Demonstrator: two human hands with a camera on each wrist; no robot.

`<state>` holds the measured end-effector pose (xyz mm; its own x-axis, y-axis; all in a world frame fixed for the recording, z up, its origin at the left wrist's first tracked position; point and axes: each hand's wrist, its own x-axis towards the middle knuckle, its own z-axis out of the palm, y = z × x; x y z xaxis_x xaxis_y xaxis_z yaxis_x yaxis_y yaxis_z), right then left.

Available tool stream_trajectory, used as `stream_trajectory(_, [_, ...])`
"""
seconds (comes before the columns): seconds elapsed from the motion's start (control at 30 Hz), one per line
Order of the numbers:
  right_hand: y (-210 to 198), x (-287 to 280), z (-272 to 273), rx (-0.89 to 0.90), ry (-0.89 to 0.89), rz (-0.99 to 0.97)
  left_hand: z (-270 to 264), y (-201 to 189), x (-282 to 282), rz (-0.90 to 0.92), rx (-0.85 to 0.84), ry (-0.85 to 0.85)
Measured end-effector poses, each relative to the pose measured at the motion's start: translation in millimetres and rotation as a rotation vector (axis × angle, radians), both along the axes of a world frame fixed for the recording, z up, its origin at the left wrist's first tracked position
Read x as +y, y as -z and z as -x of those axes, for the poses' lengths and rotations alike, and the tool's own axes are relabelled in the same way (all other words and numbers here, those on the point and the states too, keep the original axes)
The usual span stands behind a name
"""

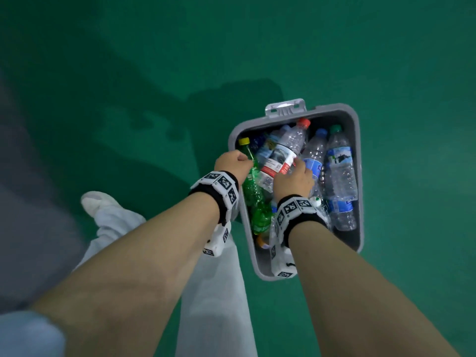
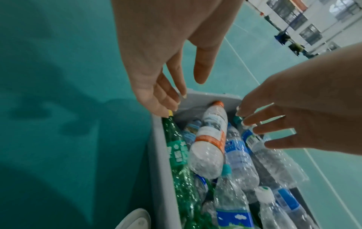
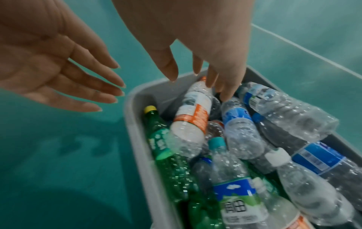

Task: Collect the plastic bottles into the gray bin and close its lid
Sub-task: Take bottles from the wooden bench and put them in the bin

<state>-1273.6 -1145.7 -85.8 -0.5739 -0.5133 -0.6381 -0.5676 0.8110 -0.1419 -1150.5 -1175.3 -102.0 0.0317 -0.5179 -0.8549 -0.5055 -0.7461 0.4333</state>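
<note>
Bottles fill the gray bin point(image 1: 356, 140), which stands open on the green floor point(image 1: 128, 60); its lid point(image 1: 285, 106) shows only as an edge behind the far rim. Left hand point(image 1: 233, 164) hovers at the left wall above the green bottle point(image 1: 253, 199), fingers extended, holding nothing. Right hand point(image 1: 295, 180) hovers over the red-capped bottle point(image 1: 284, 153), fingers spread; contact cannot be determined. Wrist views are motion-blurred; lower bottles are largely hidden.

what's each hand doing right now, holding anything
Left hand: open, fingers straight, holding nothing.
Right hand: open, fingers extended over the bottles, holding nothing.
</note>
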Motion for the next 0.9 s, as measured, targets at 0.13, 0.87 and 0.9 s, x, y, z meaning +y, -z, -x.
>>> stream_trajectory(0.13, [-33.2,-15.6,-75.3,-0.131,-0.097,-0.006,-77.1,-34.6,-11.6,0.003,0.015,-0.147])
stream_trajectory(0.87, [-334.9,-55.6,-598.8,-0.512,-0.711,0.085,-592.0,-342.8,57.4,0.194,-0.067,-1.163])
stream_trajectory(0.9, [-342.2,-56.9,-611.4,-0.516,-0.726,0.089,-603.0,-346.7,60.2,0.199,-0.061,-1.204])
